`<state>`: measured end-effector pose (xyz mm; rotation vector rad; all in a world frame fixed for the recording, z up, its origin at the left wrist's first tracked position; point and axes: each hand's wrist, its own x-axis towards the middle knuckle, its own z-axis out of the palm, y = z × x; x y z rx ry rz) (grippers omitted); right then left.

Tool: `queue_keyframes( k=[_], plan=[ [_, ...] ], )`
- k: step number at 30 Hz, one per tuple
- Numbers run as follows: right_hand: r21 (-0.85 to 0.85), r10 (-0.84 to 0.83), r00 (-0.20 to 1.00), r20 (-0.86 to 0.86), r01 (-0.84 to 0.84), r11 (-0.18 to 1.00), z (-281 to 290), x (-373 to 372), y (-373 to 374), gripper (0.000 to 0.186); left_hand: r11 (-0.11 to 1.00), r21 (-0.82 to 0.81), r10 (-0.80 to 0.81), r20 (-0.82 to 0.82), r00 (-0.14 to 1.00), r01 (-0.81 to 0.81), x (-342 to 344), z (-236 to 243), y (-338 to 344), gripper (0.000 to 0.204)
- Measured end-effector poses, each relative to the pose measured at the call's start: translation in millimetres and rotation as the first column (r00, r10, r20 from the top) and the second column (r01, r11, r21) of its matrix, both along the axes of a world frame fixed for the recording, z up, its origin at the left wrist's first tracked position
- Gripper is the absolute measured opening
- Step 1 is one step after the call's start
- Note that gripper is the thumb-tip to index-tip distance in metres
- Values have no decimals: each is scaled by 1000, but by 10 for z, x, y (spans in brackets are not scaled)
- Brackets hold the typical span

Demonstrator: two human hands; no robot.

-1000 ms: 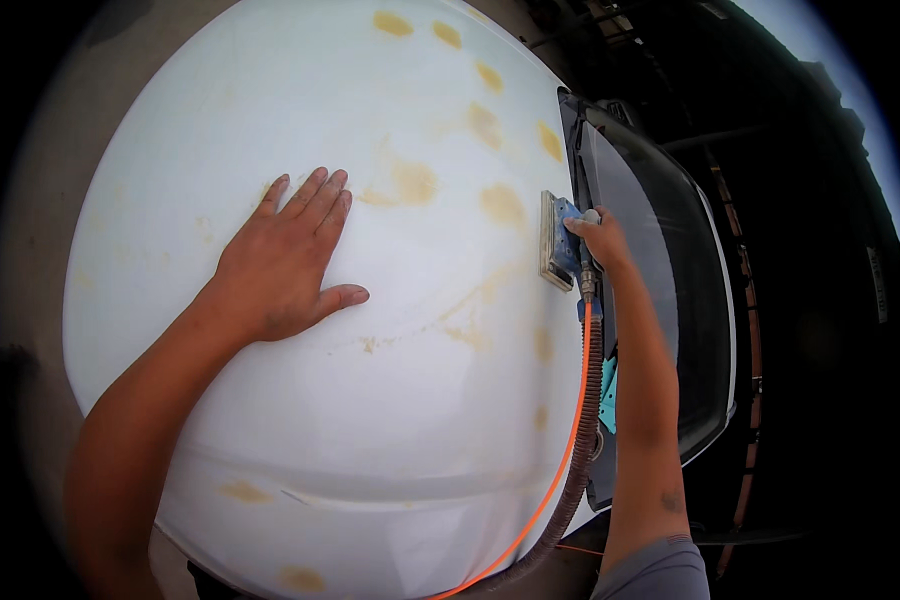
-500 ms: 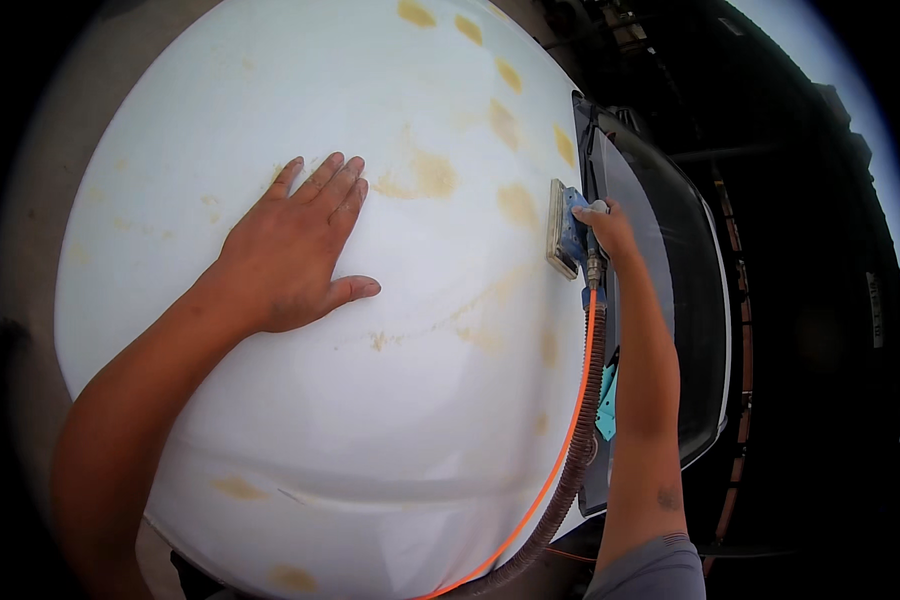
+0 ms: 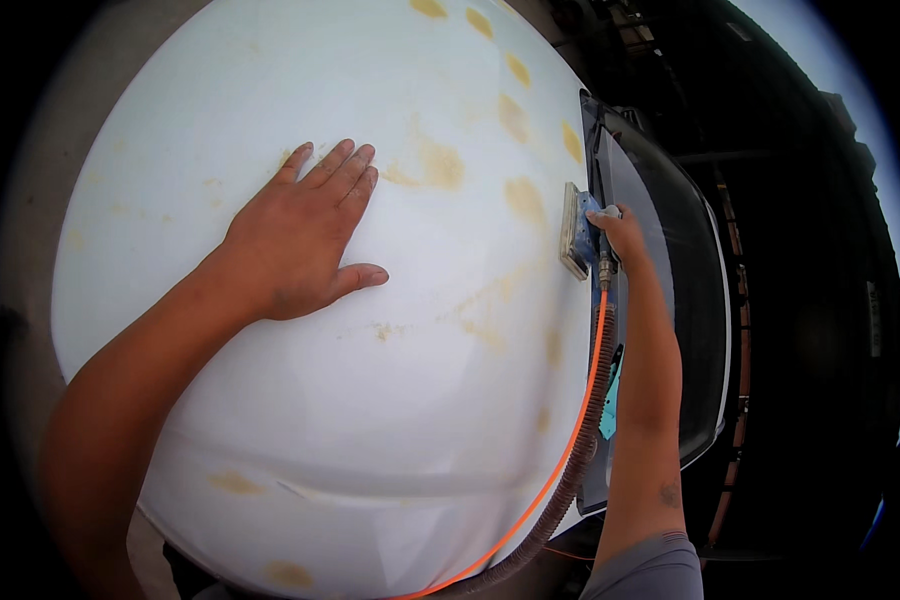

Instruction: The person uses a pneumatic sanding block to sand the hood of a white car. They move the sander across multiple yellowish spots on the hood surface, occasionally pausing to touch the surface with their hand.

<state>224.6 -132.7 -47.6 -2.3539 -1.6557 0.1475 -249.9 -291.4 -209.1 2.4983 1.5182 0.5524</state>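
Note:
My left hand (image 3: 305, 235) lies flat on a white car hood (image 3: 370, 420), its fingers stretched out and thumb spread. Yellowish patches mark the paint around it, among them a large patch (image 3: 435, 165) just right of the fingertips. Over at the hood's right edge, beside the windshield, my right hand (image 3: 622, 232) is wrapped round a blue air sander (image 3: 588, 228). The sander is tipped on its side, so its pale rectangular pad (image 3: 572, 232) faces the hood. An orange air line (image 3: 582, 410) and a dark ribbed hose (image 3: 568, 480) run from it toward me.
The dark windshield (image 3: 685, 300) stands right of the hood, with a wiper (image 3: 592, 140) at its base. A turquoise piece (image 3: 609, 405) lies by the hose near my right forearm. Grey floor (image 3: 80, 130) shows beyond the hood's left side.
The sander in my right hand has shifted slightly right, toward the windshield. My left hand stays flat on the hood; the whole view has moved a little.

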Motion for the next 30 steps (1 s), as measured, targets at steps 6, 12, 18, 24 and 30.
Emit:
queue_keyframes(
  k=[6,12,18,24,30],
  plan=[
    [-71,76,986,150,-66,995,16,-102,-52,98,1000,5,12,-12,1000,-12,20,-30,18,91],
    [2,21,995,92,-21,1000,40,294,-183,98,999,31,9,15,1000,-9,26,-14,21,89],
    [-11,46,999,4,-46,999,-118,95,262,75,999,27,31,-17,999,-30,27,-58,-14,89],
    [-246,-167,967,-193,117,962,66,83,606,87,998,59,-9,5,1000,8,72,-49,-11,86],
    [-109,117,991,58,-110,988,-93,-273,23,94,1000,16,22,18,1000,-23,-3,-33,-14,87]
  ],
)
